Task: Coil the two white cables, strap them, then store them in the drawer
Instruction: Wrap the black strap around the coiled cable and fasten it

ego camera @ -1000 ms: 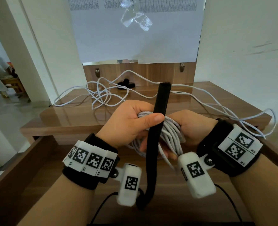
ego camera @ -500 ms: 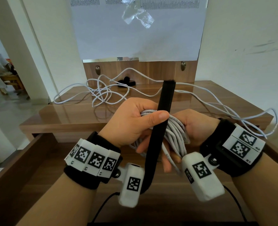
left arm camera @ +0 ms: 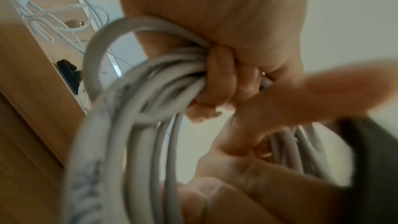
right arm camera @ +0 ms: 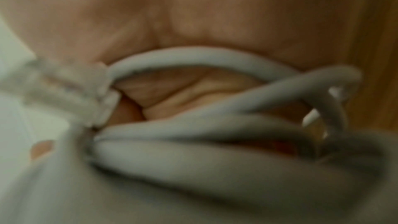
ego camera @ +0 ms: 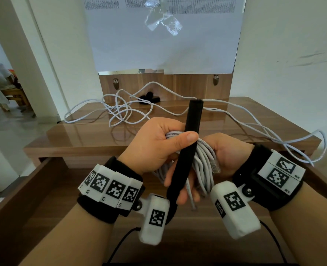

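Two hands meet at the centre of the head view, and both hold the same bundle. The left hand has its fingers curled round the coiled white cable, while its thumb presses the black strap flat against the loops; I judge this pressing keeps the strap from sliding while it is wound. The right hand grips the coil from the right side of the frame, fingers wrapped behind and under the loops, so the turns probably cannot spring open. In the left wrist view the curled fingers squeeze several loops together, and in the right wrist view, which is blurred, the cable lies across the palm. The strap stands nearly upright, its free top end above the hands and its lower end hanging down between the wrists, not yet closed round the coil. A clear plug of this cable shows beside the right palm. Below the hands, in the lower part of the frame, is the open drawer, held under the work perhaps so the finished coil can drop straight in. Above the hands, on the wooden table top, the second white cable lies loose and tangled, one end running to the right edge; it waits for coiling. A small dark thing, possibly another strap, lies at the back of the table.
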### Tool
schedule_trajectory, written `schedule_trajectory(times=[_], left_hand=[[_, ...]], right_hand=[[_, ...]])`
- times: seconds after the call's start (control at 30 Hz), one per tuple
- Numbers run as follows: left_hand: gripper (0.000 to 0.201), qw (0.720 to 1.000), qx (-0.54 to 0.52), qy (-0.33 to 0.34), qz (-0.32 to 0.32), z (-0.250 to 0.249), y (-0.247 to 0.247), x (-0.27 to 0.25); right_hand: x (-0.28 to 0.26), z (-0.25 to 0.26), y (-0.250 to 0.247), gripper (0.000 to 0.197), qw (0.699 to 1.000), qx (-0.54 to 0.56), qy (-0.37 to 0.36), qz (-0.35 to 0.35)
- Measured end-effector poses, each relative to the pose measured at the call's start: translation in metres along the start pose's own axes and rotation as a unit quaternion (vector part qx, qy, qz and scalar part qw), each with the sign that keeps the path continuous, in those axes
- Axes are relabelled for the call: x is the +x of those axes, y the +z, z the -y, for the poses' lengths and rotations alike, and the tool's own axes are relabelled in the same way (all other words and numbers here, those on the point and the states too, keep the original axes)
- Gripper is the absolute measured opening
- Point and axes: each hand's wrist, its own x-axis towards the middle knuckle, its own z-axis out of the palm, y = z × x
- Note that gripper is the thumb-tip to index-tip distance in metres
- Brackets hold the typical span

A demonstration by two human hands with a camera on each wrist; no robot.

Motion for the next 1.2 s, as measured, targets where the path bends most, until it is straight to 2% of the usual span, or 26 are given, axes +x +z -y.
schedule_trajectory(times=[0.17,0.33,0.57,0.67,0.77,0.93,1.0,1.1,1.13,1.2], left_hand=[[0.029,1.000,-0.020,0.010,-0.006,0.001,-0.001,0.000],[0.028,0.999,-0.031,0.009,0.006,0.000,0.000,0.000],[0.031,0.999,-0.037,0.000,0.004,0.003,0.001,0.001],[0.031,0.999,-0.030,0.006,-0.011,0.003,-0.001,0.000],[0.025,0.998,-0.052,0.016,-0.026,0.003,-0.003,-0.001],[0.024,0.993,-0.094,0.024,-0.065,0.003,-0.006,-0.001],[0.028,0.993,-0.089,0.021,-0.068,0.006,-0.010,0.000],[0.033,0.993,-0.079,0.013,-0.083,0.011,-0.013,0.001],[0.035,0.992,-0.083,0.010,-0.091,0.012,-0.012,0.002],[0.032,0.989,-0.107,0.005,-0.099,0.012,-0.008,0.003]], right_hand=[[-0.001,-0.002,0.003,0.042,0.999,-0.027,-0.020,0.024],[0.001,-0.003,0.004,0.038,0.998,0.037,-0.037,0.041],[0.000,-0.003,-0.001,0.041,1.000,0.014,-0.020,0.009],[0.005,-0.005,0.000,0.037,0.996,0.052,-0.065,-0.028],[0.012,-0.005,-0.001,0.032,0.983,0.103,-0.133,-0.074],[0.015,0.000,-0.005,0.020,0.958,0.008,-0.191,-0.212],[0.017,0.001,-0.007,0.021,0.944,0.037,-0.214,-0.248],[0.013,0.005,-0.013,0.045,0.927,0.141,-0.234,-0.257],[0.010,0.007,-0.015,0.047,0.922,0.175,-0.245,-0.242],[0.002,0.012,-0.017,0.038,0.902,0.236,-0.288,-0.220]])
